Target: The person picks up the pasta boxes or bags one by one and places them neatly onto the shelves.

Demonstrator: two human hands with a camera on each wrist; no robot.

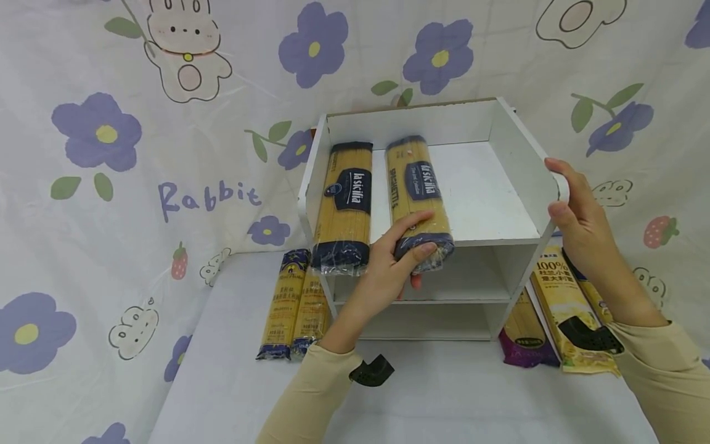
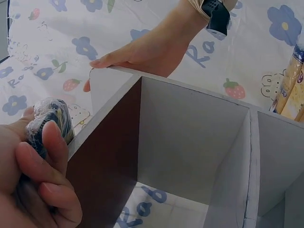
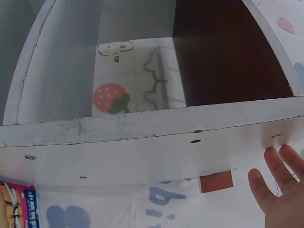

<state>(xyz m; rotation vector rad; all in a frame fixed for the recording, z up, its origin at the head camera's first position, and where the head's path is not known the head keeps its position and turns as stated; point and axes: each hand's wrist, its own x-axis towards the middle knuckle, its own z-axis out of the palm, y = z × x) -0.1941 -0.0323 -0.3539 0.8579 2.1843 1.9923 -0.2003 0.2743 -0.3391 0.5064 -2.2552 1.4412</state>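
Note:
My left hand [image 1: 388, 265] grips the near end of a spaghetti packet [image 1: 415, 185] with a navy label. That packet lies slightly tilted on the top board of a white shelf unit [image 1: 477, 185]. To its left, a matching spaghetti packet [image 1: 344, 203] lies with its wrapped end over the front edge. At the right, my right hand [image 1: 582, 222] holds the front corner of the unit's side panel, thumb inside and fingers outside. In the left wrist view, the crinkled packet end [image 2: 50, 118] shows within the fingers. Fingertips [image 3: 275, 164] touch the panel in the right wrist view.
Two yellow pasta packets [image 1: 283, 308] stand left of the unit on a white table [image 1: 444, 394]. Several more, including a purple-ended packet [image 1: 527, 339] and a yellow one [image 1: 571, 308], lean at its right. A patterned cloth [image 1: 183, 142] hangs behind.

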